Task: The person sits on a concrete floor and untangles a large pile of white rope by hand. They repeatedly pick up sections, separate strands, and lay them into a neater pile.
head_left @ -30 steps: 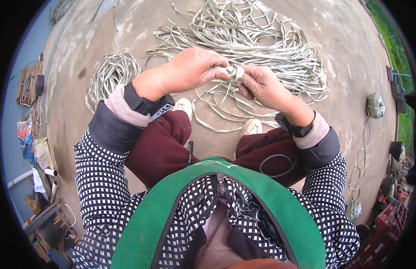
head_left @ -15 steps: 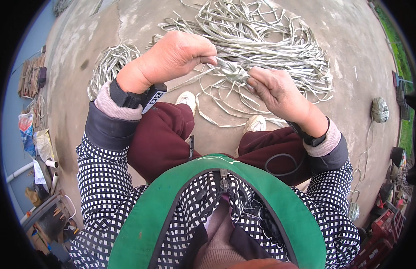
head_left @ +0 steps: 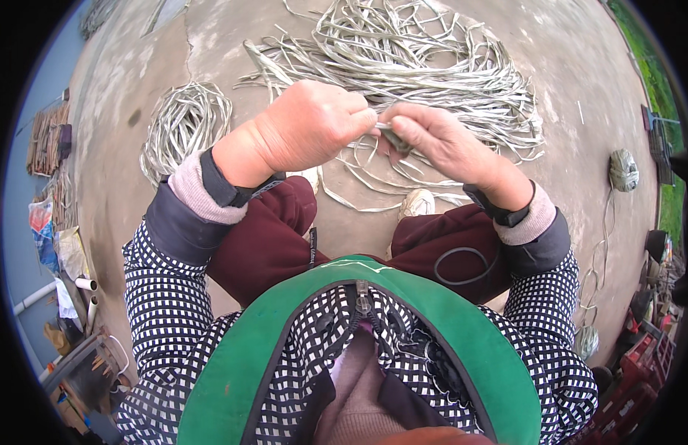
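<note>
In the head view we've got both hands angled inward, nearly meeting: the left hand [head_left: 303,122], back upward, pinches the silvery strip [head_left: 397,142]; the right hand [head_left: 439,141], thumb on top, clamps its bunched part. We see that strip between them, above the floor [head_left: 351,230], near the loose pile [head_left: 440,81].

We look down on a cracked, stained floor [head_left: 574,215], where a broad heap of silvery strips [head_left: 440,78] sprawls at far centre, a smaller bundle [head_left: 186,122] lies left, and a far ball [head_left: 623,170] and near ball [head_left: 586,341] rest right.
</note>
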The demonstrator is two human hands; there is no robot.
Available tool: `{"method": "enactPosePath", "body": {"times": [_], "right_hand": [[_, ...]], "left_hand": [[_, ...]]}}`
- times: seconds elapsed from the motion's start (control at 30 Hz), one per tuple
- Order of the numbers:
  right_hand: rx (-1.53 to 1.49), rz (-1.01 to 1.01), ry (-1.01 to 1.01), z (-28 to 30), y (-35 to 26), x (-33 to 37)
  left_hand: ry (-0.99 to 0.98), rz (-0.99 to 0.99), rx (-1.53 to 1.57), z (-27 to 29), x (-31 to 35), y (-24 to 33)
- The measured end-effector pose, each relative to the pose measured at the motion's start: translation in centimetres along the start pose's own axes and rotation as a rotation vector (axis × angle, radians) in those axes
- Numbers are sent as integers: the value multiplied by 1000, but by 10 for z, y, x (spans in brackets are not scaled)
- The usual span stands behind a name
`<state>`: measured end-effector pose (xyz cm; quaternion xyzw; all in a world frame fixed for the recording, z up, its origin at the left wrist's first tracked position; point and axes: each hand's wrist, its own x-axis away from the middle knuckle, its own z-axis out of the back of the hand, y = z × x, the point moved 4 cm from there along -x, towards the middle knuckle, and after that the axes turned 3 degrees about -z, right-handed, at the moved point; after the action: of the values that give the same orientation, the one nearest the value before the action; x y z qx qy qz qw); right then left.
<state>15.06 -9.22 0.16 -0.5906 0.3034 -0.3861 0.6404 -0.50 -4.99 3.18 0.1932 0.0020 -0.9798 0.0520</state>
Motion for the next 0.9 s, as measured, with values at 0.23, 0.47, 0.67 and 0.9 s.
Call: {"method": "enactPosePath", "body": {"times": [0.23,0.47,0.67,0.9], "right_hand": [[62,-177,-155,-12,-2,5],[51,-155,-118,-1,-1,14],[-101,-203,64,26,17,19],[442,273,481,40,-2,18]], "left_hand": [[-10,-63,146,4,5,3],[18,41,185,11,17,-11],[113,211,163,14,33,-29],[66,244,175,9,31,-28]]}}
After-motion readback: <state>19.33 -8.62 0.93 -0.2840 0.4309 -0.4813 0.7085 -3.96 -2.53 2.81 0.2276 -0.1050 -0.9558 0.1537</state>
